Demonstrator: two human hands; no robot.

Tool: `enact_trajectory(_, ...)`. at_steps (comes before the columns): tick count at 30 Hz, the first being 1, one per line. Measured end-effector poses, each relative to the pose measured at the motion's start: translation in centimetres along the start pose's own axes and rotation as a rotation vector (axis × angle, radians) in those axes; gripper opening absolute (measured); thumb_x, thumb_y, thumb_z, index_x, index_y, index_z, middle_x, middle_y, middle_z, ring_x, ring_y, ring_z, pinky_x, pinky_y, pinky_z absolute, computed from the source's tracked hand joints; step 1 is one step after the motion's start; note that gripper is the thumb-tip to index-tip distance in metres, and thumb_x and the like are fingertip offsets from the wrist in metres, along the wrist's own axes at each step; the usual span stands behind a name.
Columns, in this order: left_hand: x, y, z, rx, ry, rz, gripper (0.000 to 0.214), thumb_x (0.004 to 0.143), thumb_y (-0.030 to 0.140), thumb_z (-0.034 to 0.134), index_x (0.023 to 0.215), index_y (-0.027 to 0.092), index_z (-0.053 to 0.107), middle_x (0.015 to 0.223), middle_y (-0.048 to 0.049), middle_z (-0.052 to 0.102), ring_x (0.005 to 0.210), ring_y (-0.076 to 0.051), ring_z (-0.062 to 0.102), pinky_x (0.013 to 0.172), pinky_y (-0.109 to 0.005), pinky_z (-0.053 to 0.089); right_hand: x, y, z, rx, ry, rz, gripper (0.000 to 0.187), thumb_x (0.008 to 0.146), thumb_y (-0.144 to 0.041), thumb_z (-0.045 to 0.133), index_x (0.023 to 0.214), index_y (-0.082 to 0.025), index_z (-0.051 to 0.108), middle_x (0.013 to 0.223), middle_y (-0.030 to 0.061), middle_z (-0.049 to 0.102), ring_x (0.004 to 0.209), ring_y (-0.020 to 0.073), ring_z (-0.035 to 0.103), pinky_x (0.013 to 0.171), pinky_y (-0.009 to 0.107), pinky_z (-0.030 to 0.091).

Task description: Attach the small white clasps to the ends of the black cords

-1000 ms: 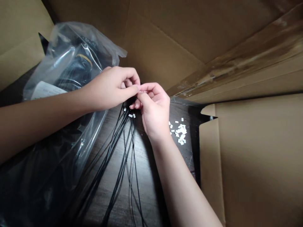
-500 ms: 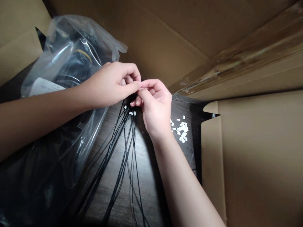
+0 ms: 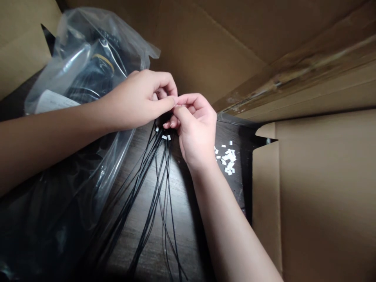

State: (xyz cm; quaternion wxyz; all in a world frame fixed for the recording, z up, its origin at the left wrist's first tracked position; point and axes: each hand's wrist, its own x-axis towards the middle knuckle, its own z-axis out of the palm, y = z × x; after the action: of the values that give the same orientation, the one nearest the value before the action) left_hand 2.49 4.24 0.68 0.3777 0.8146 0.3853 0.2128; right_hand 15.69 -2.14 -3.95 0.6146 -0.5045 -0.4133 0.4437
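My left hand (image 3: 147,96) and my right hand (image 3: 198,127) meet fingertip to fingertip above the table. Each has thumb and forefinger pressed together in a pinch; whatever is between them is too small or hidden to make out. Just below the fingers lie the upper ends of several thin black wires (image 3: 154,207), which fan out toward the front of the table. Small white connectors (image 3: 164,137) show among those ends. To the right of my right hand rests a loose pile of small white connector pieces (image 3: 229,158).
A clear plastic bag (image 3: 88,78) with dark bundled contents and a white label leans at the left, under my left forearm. Brown cardboard (image 3: 211,47) rises behind the dark wooden table (image 3: 185,235). Another cardboard box (image 3: 323,188) stands along the right.
Both hands keep the same pinch, fingertips still together. The view has shifted slightly, so the hands appear a little higher and to the right. Wires and pieces look otherwise unmoved.
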Motion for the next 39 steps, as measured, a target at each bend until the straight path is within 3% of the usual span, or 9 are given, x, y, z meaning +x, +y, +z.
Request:
enact_trajectory(10,-0.18,0.36,-0.01,0.013,-0.009,0.007,0.019,0.087,0.036,0.057,0.091,0.021,0.068,0.078,-0.0021,0.072,0.072,-0.014,0.062,0.067,-0.027,0.043,0.15,0.43,-0.22,-0.012,-0.014,-0.05,0.008,0.086,-0.016,0.059,0.084,-0.023,0.054,0.064,-0.0077,0.048,0.051,0.0043,0.054,0.055,0.02,0.055)
enact_trajectory(15,-0.14,0.45,-0.07,0.038,0.008,-0.01,0.016,0.085,0.028,0.059,0.09,0.019,0.07,0.077,-0.001,0.071,0.068,-0.012,0.061,0.066,-0.026,0.042,0.21,0.42,-0.23,-0.029,-0.02,-0.062,0.008,0.087,-0.017,0.058,0.083,-0.023,0.054,0.064,-0.0078,0.046,0.052,0.0044,0.054,0.057,0.02,0.056)
enact_trajectory(39,0.0,0.42,0.1,0.082,-0.006,0.004,0.016,0.087,0.03,0.058,0.092,0.019,0.069,0.077,-0.0008,0.07,0.067,-0.013,0.061,0.07,-0.029,0.044,0.27,0.65,-0.25,-0.077,-0.017,-0.079,0.009,0.09,-0.019,0.056,0.083,-0.024,0.053,0.064,-0.0079,0.045,0.052,0.0033,0.055,0.057,0.018,0.055)
